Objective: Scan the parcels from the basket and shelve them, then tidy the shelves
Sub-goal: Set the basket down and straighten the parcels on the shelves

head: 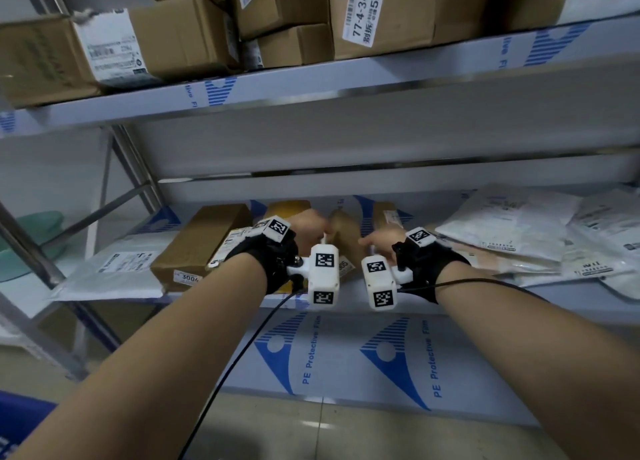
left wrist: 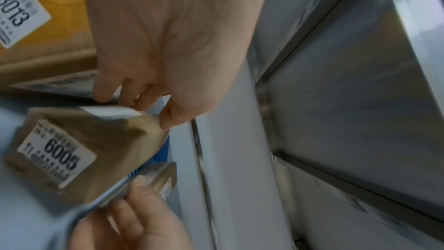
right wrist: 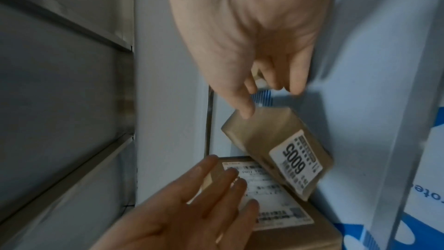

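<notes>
A small brown box (head: 346,240) (left wrist: 84,149) (right wrist: 276,140) labelled 6005 stands tilted on the lower shelf (head: 450,286) between my hands. My right hand (head: 375,241) (right wrist: 269,100) grips its far end, thumb on one corner and fingers curled behind. My left hand (head: 311,226) (left wrist: 137,107) has straight, spread fingers (right wrist: 204,187). They lie over a brown box with a large white label (right wrist: 276,197), and the thumb touches the 6005 box. A yellow box labelled 3013 (left wrist: 60,16) sits just left of it.
Cardboard boxes (head: 173,44) fill the upper shelf. On the lower shelf, a long brown box (head: 201,245) and a grey mailer (head: 114,272) lie at left, and white poly mailers (head: 519,231) are piled at right. A metal post (head: 41,262) stands at left, and a blue basket corner (head: 20,421) is below.
</notes>
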The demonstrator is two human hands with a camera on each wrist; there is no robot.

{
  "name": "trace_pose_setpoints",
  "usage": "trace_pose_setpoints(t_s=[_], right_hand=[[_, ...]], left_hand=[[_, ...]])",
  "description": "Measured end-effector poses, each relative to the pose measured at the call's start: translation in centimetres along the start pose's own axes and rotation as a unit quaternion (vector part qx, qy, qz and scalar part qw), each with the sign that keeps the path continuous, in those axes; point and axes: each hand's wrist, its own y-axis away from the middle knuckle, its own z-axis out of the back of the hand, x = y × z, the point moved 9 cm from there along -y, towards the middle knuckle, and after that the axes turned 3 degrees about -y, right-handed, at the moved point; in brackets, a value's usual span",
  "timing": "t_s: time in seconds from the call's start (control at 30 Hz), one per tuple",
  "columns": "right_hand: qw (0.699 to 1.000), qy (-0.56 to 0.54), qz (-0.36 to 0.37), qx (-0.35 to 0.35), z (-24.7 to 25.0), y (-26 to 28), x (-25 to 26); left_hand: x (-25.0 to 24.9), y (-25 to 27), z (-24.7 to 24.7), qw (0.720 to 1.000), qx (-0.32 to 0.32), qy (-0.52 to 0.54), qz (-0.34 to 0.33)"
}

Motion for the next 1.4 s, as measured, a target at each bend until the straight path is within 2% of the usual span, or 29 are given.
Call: trace_pose_setpoints(t_s=[0.13, 0.3, 0.4, 0.5, 0.57, 0.7, 0.87, 0.97, 1.1, 1.17, 1.3, 1.4], right_hand=[[0.998, -0.042, 0.004, -0.045, 3.6, -0.1, -0.3], [0.995, -0.031, 0.011, -0.099, 9.4, -1.2, -1.3], [0.997, -0.035, -0.004, -0.074, 8.9, -2.1, -2.4], [0.998, -0.046, -0.005, -0.046, 6.9, -2.6, -2.6], [0.999, -0.039, -0.002, -0.034, 6.1, -3.2, -2.6], [1.000, -0.024, -0.003, -0.004, 5.4, -4.7, -3.0], [0.997, 0.066, 0.017, -0.027, 6.8, -4.6, -3.0], [0.995, 0.100, 0.016, -0.002, 6.9, -4.2, -3.0], [1.000, 0.028, 0.009, -0.010, 5.8, -3.9, -2.9], [1.000, 0.005, 0.009, 0.009, 4.9, -4.1, -3.1], [0.994, -0.081, -0.004, 0.074, 3.8, -4.5, -3.2], [0.988, -0.091, -0.015, 0.122, 3.6, -4.7, -4.2]], left_hand=[[0.9, -0.9, -2.8, 0.998, 0.048, -0.006, 0.037], [0.4, -2.0, -2.6, 0.997, 0.034, -0.060, 0.031], [0.0, -2.6, -4.1, 0.989, 0.100, -0.111, 0.019], [0.8, -3.3, -6.5, 0.978, 0.179, -0.096, 0.044], [1.4, -3.9, -7.6, 0.967, 0.211, -0.135, 0.051], [1.9, -5.6, -7.8, 0.969, 0.200, -0.129, 0.069], [1.8, -6.6, -7.6, 0.972, 0.192, -0.114, 0.072], [1.4, -6.4, -7.9, 0.972, 0.183, -0.135, 0.057], [1.4, -5.8, -8.2, 0.971, 0.190, -0.141, 0.042], [1.9, -5.8, -7.8, 0.972, 0.189, -0.130, 0.048], [2.0, -6.5, -7.2, 0.976, 0.171, -0.126, 0.041], [2.0, -6.5, -7.2, 0.973, 0.175, -0.145, 0.035]])
